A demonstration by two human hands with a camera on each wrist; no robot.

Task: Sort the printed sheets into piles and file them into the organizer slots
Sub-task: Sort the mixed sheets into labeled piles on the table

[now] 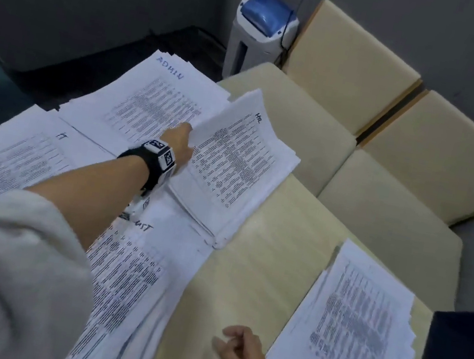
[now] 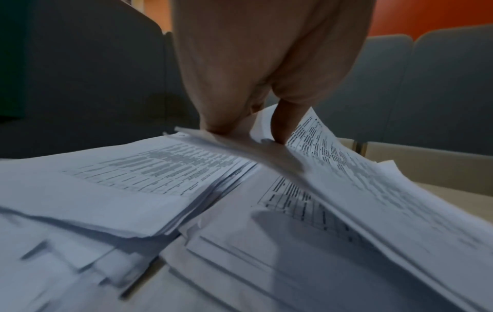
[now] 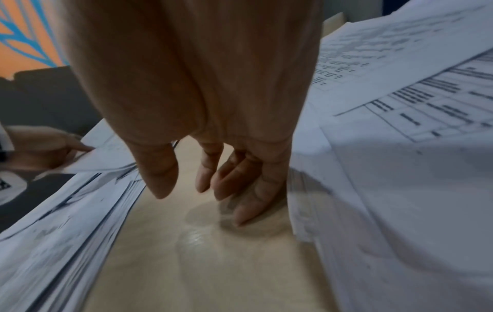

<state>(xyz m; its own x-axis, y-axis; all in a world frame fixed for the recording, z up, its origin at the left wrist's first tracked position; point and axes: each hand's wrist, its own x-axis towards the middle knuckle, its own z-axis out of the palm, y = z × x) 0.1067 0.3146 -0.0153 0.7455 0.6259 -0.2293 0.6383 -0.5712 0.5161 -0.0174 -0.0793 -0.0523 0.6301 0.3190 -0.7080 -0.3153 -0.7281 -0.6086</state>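
I see my left hand (image 1: pixel 181 141) stretched far forward over the counter (image 1: pixel 262 265), its thumb and fingers pinched on the near-left edge of a printed sheet (image 1: pixel 239 123). The sheet is lifted and curled upward above the pile marked HR (image 1: pixel 247 187), with its right side lying on that pile. In the left wrist view, one fingertip (image 2: pixel 280 126) presses into the curl of the paper while the thumb sits on the other face.

My right hand (image 1: pixel 237 355) is low at the near edge of the counter, holding nothing. Its fingers hang loosely bent and a little apart. In the right wrist view the lowest fingertip (image 3: pixel 245 211) seems to touch the bare wood, though blur makes this unsure.

Five piles of printed sheets lie on the counter. The pile marked ADMIN (image 1: pixel 155 96) is at the far left, just beside the HR pile. A pile marked IT (image 1: pixel 13 160) lies left of my forearm. A pile with a partly hidden label ending in UST (image 1: pixel 134 281) lies under my arm. An unlabelled pile (image 1: pixel 351 330) lies at the right, just beside my right hand.

No organizer is in view in any picture.

Beyond the counter stand cream cushioned seats (image 1: pixel 389 161) and a white machine with a blue lid (image 1: pixel 262 27).
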